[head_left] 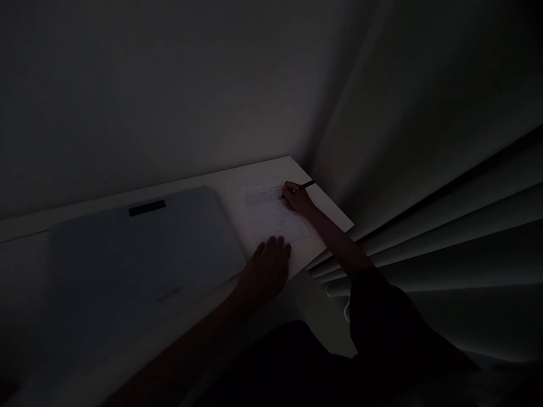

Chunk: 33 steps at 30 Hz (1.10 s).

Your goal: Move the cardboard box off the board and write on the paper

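A: We see a sheet of paper [278, 217] lying flat near the far right corner of the worktop [237, 181], by the curtain [424, 186].
B: Progress?
A: We judge it partly done. Rows of small marks fill the top; the lower part looks mostly blank. Too dark to read.
B: Hands?
A: Right hand [294, 198] is closed round a dark pen [306, 185], tip at the end of the marked rows. Left hand [269, 265] lies flat, fingers spread, pressing the sheet's near edge.
B: Anything else?
A: We see a pale blue pad [127, 260] with a black strip [147, 208] left of the sheet.
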{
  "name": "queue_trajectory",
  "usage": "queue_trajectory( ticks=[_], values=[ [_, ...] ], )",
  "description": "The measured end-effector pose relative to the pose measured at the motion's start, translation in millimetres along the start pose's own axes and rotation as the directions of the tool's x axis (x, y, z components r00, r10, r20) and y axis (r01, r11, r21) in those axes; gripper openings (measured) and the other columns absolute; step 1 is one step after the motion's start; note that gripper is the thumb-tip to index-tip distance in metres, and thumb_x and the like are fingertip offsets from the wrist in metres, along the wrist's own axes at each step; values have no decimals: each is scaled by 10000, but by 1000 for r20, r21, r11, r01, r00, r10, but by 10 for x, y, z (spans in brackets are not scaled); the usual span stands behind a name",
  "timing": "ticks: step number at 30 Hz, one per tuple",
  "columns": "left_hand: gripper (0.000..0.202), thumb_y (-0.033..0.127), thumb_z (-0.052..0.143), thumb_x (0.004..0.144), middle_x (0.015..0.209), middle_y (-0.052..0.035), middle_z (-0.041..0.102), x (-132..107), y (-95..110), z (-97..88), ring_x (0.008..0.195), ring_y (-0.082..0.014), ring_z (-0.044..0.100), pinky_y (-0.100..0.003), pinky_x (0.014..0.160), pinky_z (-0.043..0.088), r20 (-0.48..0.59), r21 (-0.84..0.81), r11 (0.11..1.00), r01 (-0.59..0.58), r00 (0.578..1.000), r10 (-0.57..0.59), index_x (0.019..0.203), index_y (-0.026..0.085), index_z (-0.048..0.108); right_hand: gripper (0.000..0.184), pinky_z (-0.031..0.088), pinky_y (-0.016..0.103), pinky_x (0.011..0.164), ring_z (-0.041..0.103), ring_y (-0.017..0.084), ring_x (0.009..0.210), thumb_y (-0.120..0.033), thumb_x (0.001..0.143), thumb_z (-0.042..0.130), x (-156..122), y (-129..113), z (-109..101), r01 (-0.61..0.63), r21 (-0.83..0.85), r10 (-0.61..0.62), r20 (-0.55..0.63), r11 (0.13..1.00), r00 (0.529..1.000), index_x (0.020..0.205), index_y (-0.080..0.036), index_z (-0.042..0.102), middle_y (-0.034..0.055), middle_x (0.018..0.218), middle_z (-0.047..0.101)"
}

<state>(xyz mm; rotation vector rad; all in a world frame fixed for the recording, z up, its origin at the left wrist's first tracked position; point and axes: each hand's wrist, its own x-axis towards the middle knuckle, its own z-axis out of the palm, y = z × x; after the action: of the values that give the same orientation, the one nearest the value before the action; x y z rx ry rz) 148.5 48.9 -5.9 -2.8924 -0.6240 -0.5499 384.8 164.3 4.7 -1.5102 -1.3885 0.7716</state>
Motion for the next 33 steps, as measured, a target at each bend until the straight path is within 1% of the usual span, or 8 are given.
queue_trajectory(
  ticks=[6, 12, 21, 23, 26, 28, 30, 33],
  values=[
    [447, 207, 400, 974, 1389, -207, 547, 10, -7, -39, 1257, -370, 542, -496, 1015, 481, 15, -11, 1000, -6, 1000, 6, 1334, 46, 609, 296, 309, 150, 339, 437, 83, 356, -203, 1020, 465, 27, 41, 10, -8, 13, 8, -22, 1000, 1000, 726, -174, 438, -58, 450, 457],
    [442, 194, 376, 978, 1383, -207, 553, 7, -2, -18, 1250, -370, 548, -499, 1011, 481, -30, 3, 1000, -10, 1000, 10, 1318, 48, 618, 291, 316, 153, 349, 434, 80, 362, -199, 1015, 453, 12, 8, 5, -29, 4, 29, -16, 1000, 999, 727, -177, 424, -59, 461, 453],
    [460, 222, 360, 996, 1419, -195, 528, -6, -5, 6, 1285, -367, 523, -500, 1043, 460, 3, -14, 1000, -3, 1000, 3, 1351, 59, 603, 285, 299, 171, 362, 423, 91, 360, -228, 1003, 457, 20, 57, -4, 14, -24, -14, -18, 1000, 1000, 724, -180, 429, -50, 452, 450],
    [456, 228, 364, 1000, 1427, -189, 523, -1, -7, 3, 1291, -364, 517, -495, 1050, 454, 15, -21, 1000, 5, 1000, -5, 1358, 68, 599, 282, 307, 178, 381, 424, 91, 377, -255, 1008, 443, 16, 39, -12, 17, -42, -20, -54, 999, 998, 736, -180, 428, -47, 471, 451],
    [449, 216, 387, 986, 1419, -194, 525, 11, -5, -17, 1288, -366, 513, -493, 1048, 449, 53, -37, 999, 19, 998, -17, 1353, 62, 595, 332, 361, 194, 460, 465, 102, 460, -391, 1023, 463, 5, 7, -72, 102, -111, -122, -192, 989, 974, 767, -183, 428, -33, 541, 479],
    [450, 214, 391, 983, 1415, -197, 526, 13, -2, -31, 1291, -369, 506, -496, 1054, 439, 56, -55, 998, 22, 998, -19, 1353, 54, 589, 335, 407, 211, 556, 527, 120, 579, -462, 998, 533, 6, 0, -136, 196, -203, -239, -219, 959, 946, 825, -181, 472, -12, 650, 543],
    [453, 227, 389, 989, 1424, -193, 517, 11, 0, -42, 1308, -367, 490, -498, 1070, 423, 61, -74, 997, 33, 998, -28, 1364, 56, 578, 265, 441, 234, 676, 573, 148, 735, -437, 973, 586, 17, 7, -201, 315, -314, -367, -123, 896, 922, 931, -180, 537, 22, 821, 604],
    [461, 241, 381, 995, 1435, -196, 503, 12, 0, -52, 1313, -367, 480, -495, 1071, 416, 98, -78, 996, 43, 995, -35, 1376, 56, 563, 156, 447, 280, 846, 577, 195, 955, -297, 988, 511, 45, 28, -272, 480, -437, -512, 51, 760, 857, 1049, -171, 580, 78, 1029, 600]
  ],
)
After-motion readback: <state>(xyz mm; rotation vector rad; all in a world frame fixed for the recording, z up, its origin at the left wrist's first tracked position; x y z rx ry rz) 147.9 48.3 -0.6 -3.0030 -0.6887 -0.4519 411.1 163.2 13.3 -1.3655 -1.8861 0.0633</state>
